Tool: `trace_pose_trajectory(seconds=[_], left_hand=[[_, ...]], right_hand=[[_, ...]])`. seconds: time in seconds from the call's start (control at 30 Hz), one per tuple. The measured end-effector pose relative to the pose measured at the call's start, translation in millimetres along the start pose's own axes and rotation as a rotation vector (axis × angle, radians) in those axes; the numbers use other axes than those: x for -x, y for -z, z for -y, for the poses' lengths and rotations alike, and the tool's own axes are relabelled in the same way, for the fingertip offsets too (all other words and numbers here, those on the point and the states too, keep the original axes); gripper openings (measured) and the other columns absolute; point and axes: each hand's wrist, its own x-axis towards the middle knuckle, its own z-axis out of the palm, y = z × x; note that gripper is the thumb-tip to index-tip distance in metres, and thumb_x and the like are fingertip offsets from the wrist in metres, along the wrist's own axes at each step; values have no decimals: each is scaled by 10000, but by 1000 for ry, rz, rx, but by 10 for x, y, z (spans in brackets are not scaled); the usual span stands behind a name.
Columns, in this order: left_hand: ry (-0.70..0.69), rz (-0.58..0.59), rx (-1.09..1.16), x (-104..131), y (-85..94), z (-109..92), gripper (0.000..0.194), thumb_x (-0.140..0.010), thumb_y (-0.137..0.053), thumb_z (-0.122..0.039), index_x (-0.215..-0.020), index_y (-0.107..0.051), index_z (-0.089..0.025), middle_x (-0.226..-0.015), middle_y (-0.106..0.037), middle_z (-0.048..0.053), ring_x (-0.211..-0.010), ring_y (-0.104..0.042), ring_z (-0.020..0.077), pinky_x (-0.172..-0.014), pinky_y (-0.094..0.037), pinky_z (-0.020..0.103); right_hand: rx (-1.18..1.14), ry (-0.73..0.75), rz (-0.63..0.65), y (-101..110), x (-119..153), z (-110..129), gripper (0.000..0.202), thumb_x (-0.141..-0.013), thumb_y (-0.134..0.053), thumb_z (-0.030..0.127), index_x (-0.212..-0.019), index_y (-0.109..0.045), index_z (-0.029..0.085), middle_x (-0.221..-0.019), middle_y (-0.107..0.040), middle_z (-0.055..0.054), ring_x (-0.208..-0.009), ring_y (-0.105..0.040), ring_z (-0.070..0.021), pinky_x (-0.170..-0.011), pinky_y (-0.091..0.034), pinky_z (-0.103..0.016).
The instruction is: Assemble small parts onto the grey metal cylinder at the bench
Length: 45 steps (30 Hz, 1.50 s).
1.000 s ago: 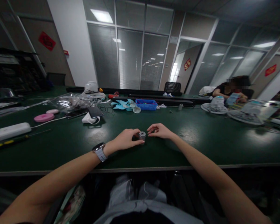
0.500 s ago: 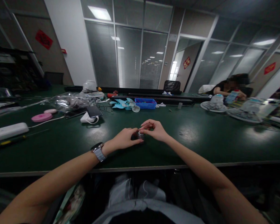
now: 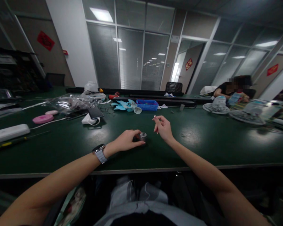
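Note:
A small silvery cylinder (image 3: 143, 138) stands upright on the green table, its pale round top showing dark spots. My left hand (image 3: 126, 140), with a watch at the wrist, curls thumb and fingers around its left side. Raised to the right and beyond it, my right hand (image 3: 163, 128) has thumb and forefinger pinched together. At those fingertips there may be something tiny and light, too small to make out. Apart from the cylinder, nothing lies close to either hand.
A blue bin (image 3: 147, 105) and light-blue fan blades (image 3: 124, 106) lie at the back. White fan parts (image 3: 215, 106) stand right, near another person (image 3: 233, 88). Left are a power strip (image 3: 10, 133), a yellow-handled screwdriver (image 3: 7, 145), pink discs (image 3: 42, 118) and a white charger (image 3: 89, 119).
My right hand has lifted off the cylinder's top and moved right and away, baring the top. The left hand stays in place around the cylinder.

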Motion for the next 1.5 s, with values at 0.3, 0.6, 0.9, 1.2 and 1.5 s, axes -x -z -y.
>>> trace_pose_trajectory(seconds=[0.3,0.6,0.9,1.2,1.5], left_hand=[[20,-32,67,11,-6,3,470,-799,-614,-519,-1141,-571,-200,-960,-689,56,-888,-645,208,-786,-484,316],[-21,-173,457,9,51,-90,536,-779,-686,-360,-1243,-471,-200,-1152,-667,94,-1124,-597,219,-1028,-398,415],[119,-478,324,-15,56,-48,265,-816,-633,-374,-971,-562,-171,-707,-663,4,-725,-661,172,-800,-496,334],[7,-276,354,-1,20,-112,369,-819,-642,-332,-1137,-517,-192,-1050,-704,68,-1037,-647,215,-951,-445,369],[60,-543,352,-46,-4,-35,353,-757,-707,-383,-993,-534,-184,-808,-697,18,-811,-680,178,-855,-489,341]], right_hand=[[-55,-34,74,10,-11,-23,445,-829,-498,618,-808,-571,180,-410,-507,52,-339,-427,-75,-353,-327,-179],[-46,-102,248,-1,-38,-174,395,-842,-495,556,-878,-580,171,-463,-547,50,-372,-464,-78,-395,-366,-182],[12,-88,356,-33,-2,-231,191,-850,-491,289,-946,-597,161,-653,-620,15,-486,-508,-70,-501,-416,-193],[16,-83,377,-43,13,-200,207,-759,-494,171,-943,-588,157,-672,-608,15,-552,-534,-85,-528,-437,-204],[23,-83,364,-54,20,-227,213,-736,-483,144,-919,-593,159,-674,-596,10,-599,-561,-96,-520,-436,-197]])
